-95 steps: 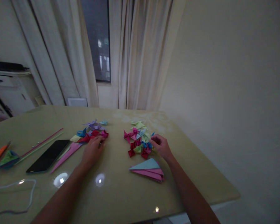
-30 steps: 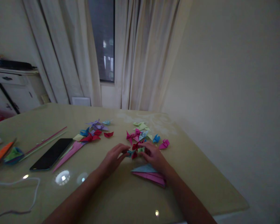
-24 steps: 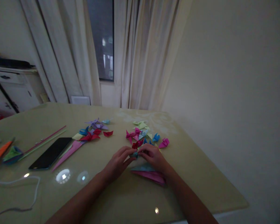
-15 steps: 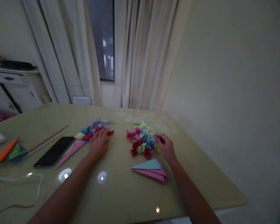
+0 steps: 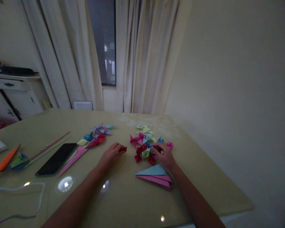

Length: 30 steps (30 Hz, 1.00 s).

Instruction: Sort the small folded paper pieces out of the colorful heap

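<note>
My left hand (image 5: 111, 155) rests on the glossy table (image 5: 123, 196) with its fingers curled on a small red folded paper piece (image 5: 123, 148). My right hand (image 5: 163, 154) lies at the right edge of a heap of small coloured folded paper pieces (image 5: 144, 143), fingers bent and touching them; what they hold, if anything, is hidden. A second heap of folded pieces (image 5: 97, 135) lies to the left of my left hand. Just in front of my right wrist lies a stack of folded paper triangles, blue on pink (image 5: 154, 177).
A black phone (image 5: 57, 159), a long pink paper cone (image 5: 72, 159) and two thin sticks (image 5: 49, 147) lie at the left. Further left are an orange and green paper shape (image 5: 10, 158) and a white cable (image 5: 19, 196). Curtains and a window stand behind the table.
My left hand has moved from the left heap toward the middle, with a red piece at its fingertips. My right hand has shifted slightly nearer along the right heap.
</note>
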Each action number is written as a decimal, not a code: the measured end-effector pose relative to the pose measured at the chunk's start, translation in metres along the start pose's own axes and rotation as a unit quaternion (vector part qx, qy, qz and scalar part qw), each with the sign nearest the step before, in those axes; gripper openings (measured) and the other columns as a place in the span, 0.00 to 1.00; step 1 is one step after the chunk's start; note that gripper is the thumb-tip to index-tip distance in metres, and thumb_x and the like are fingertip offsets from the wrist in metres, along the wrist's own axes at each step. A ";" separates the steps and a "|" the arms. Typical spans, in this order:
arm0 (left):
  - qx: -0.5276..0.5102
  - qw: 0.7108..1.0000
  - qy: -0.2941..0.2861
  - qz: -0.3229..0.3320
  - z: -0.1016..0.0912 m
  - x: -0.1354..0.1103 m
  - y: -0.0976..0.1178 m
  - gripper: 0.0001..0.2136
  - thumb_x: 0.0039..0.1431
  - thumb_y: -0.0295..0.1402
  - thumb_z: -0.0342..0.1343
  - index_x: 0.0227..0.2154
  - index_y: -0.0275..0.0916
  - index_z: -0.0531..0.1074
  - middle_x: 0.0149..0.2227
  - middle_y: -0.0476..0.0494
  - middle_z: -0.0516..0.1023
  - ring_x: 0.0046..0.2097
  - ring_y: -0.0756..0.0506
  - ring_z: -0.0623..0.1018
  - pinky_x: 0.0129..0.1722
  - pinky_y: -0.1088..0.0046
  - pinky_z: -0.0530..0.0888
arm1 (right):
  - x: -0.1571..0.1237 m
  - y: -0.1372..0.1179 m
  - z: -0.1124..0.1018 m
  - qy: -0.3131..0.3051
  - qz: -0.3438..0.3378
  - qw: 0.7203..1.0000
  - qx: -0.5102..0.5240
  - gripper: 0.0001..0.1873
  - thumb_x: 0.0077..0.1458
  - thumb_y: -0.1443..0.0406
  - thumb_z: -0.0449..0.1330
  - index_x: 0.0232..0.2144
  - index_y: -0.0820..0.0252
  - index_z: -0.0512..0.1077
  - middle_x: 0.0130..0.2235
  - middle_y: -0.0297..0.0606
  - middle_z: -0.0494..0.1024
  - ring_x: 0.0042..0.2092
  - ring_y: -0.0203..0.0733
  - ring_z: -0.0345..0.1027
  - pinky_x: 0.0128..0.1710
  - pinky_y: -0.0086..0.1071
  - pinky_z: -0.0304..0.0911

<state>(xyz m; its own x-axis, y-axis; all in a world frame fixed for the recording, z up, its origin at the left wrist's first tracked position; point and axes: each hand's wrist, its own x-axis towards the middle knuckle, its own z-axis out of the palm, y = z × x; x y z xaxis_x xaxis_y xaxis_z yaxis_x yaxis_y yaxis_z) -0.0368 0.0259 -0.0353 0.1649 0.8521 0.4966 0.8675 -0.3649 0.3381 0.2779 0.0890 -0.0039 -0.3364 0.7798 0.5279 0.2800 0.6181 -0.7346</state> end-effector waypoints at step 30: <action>0.068 0.982 0.026 -0.176 -0.013 0.000 -0.013 0.22 0.60 0.24 0.52 0.57 0.41 0.73 0.51 0.40 0.84 0.54 0.40 0.81 0.56 0.60 0.75 | 0.000 0.001 0.003 0.038 0.003 0.999 0.003 0.13 0.62 0.56 0.64 0.40 0.58 0.83 0.35 0.39 0.84 0.33 0.43 0.75 0.35 0.34 0.71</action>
<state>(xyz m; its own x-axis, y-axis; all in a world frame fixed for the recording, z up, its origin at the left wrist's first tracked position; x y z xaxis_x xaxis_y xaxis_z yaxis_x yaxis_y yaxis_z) -0.0544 0.0261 -0.0294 -0.1784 0.8947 0.4095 0.9213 0.0057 0.3889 0.2751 0.0889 -0.0058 -0.2657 0.7885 0.5547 0.2754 0.6135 -0.7401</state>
